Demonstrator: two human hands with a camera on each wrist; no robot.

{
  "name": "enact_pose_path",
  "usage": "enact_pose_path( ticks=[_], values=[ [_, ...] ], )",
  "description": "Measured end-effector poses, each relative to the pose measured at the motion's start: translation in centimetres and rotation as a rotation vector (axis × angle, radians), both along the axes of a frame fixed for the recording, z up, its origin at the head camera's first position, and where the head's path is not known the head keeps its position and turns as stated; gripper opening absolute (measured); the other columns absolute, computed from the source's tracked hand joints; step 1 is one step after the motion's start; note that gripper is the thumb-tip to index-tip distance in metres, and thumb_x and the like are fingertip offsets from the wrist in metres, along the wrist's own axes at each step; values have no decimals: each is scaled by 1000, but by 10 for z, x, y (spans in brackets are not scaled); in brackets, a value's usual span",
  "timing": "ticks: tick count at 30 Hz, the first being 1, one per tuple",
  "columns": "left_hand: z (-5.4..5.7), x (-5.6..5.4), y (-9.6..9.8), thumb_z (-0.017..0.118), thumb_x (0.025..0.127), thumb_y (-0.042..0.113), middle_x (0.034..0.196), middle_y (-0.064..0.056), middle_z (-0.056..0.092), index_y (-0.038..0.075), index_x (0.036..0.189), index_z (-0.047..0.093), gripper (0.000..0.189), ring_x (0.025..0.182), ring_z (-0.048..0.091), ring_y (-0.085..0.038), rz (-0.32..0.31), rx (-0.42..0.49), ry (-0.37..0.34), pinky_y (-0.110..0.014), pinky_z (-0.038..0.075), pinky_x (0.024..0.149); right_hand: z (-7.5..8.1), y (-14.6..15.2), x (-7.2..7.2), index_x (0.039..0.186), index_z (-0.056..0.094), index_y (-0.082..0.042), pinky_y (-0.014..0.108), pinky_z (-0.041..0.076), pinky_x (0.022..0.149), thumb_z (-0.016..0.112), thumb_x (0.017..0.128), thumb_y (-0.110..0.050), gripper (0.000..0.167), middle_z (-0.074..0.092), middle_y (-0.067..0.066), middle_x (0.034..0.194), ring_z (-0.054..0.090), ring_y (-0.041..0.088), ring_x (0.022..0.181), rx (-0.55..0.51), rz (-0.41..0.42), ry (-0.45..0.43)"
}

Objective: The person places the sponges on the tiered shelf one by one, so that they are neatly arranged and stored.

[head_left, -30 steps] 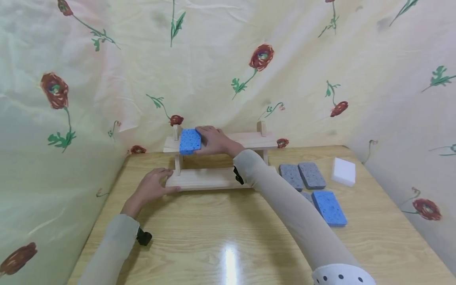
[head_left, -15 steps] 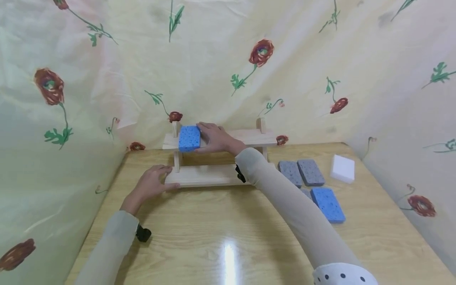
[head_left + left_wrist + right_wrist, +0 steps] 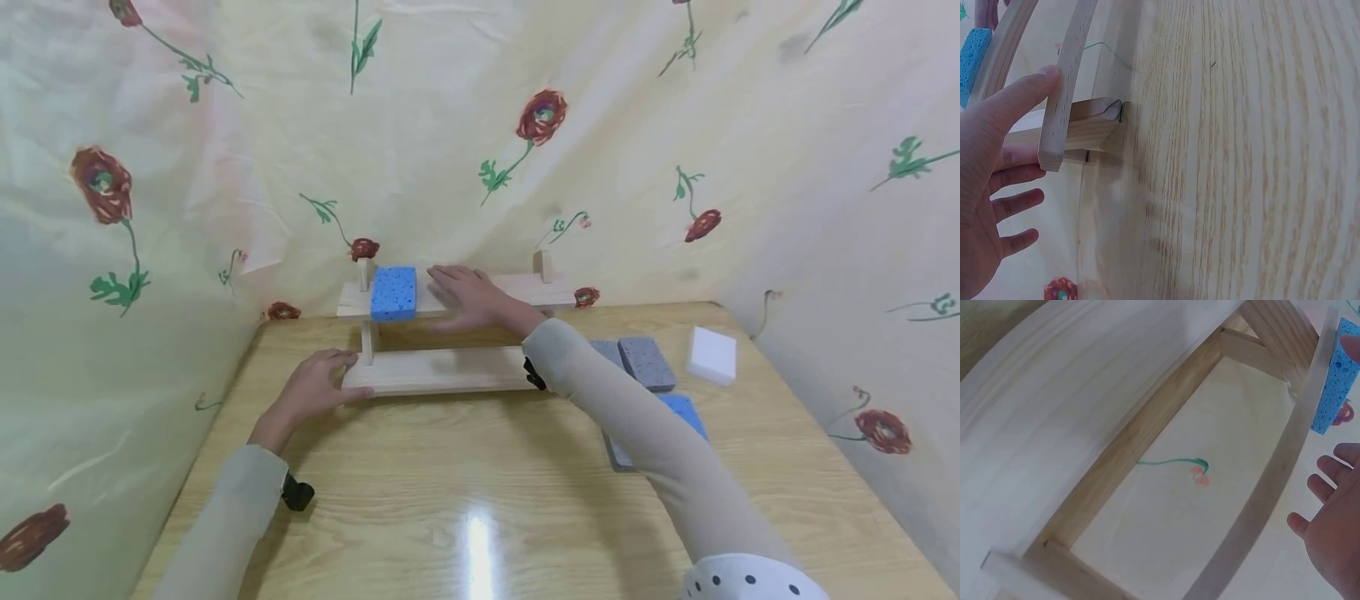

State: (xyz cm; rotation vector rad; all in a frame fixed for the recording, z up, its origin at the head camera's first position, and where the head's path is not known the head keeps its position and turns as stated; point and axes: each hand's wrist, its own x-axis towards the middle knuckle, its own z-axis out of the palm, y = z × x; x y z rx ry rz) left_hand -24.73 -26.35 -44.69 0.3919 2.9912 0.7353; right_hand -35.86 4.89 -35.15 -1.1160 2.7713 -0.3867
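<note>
A two-tier wooden shelf [image 3: 442,371] stands at the back of the table. A blue speckled sponge [image 3: 393,294] lies on the left part of its upper board, beside the left upright. My left hand [image 3: 311,387] grips the left end of the lower board, the thumb in front and fingers behind, as the left wrist view shows. Just right of the sponge, my right hand [image 3: 480,300] is over the upper board with fingers spread and nothing held. In the right wrist view the thumb overlaps the blue sponge [image 3: 1337,375], and the other fingers are apart from it.
To the right on the table [image 3: 420,492] lie several grey sponges [image 3: 647,363], another blue sponge [image 3: 684,410] partly hidden by the right sleeve, and a white block [image 3: 712,354]. A flowered cloth [image 3: 435,150] hangs close behind the shelf.
My right hand has let go of the blue sponge and moved a little to the right, its fingers straighter. The sponge stays on the upper board; my left hand keeps its grip.
</note>
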Motion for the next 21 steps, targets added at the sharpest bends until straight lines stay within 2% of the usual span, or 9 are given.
enact_pose_path(
  ticks=[5,13,21],
  values=[
    [-1,2,-1,75,84,60,152,-25,50,1,143,57,85,142,41,-48,-8,-3,-3,-66,33,117,4,19,9,164,17,-12,61,16,126,67,87,-62,105,17,8,172,16,31,158,18,30,36],
    [1,4,0,76,85,58,153,-24,49,1,143,57,84,143,40,-49,-8,7,-21,-67,32,117,1,57,30,163,21,-11,59,20,125,69,88,-60,102,23,9,170,21,33,157,55,91,94],
    [-1,2,0,76,85,60,152,-23,50,1,143,57,85,142,41,-48,-16,10,-7,-67,33,116,-1,99,51,162,25,-7,64,22,122,71,88,-53,98,28,14,168,26,38,154,22,139,121]
  ],
)
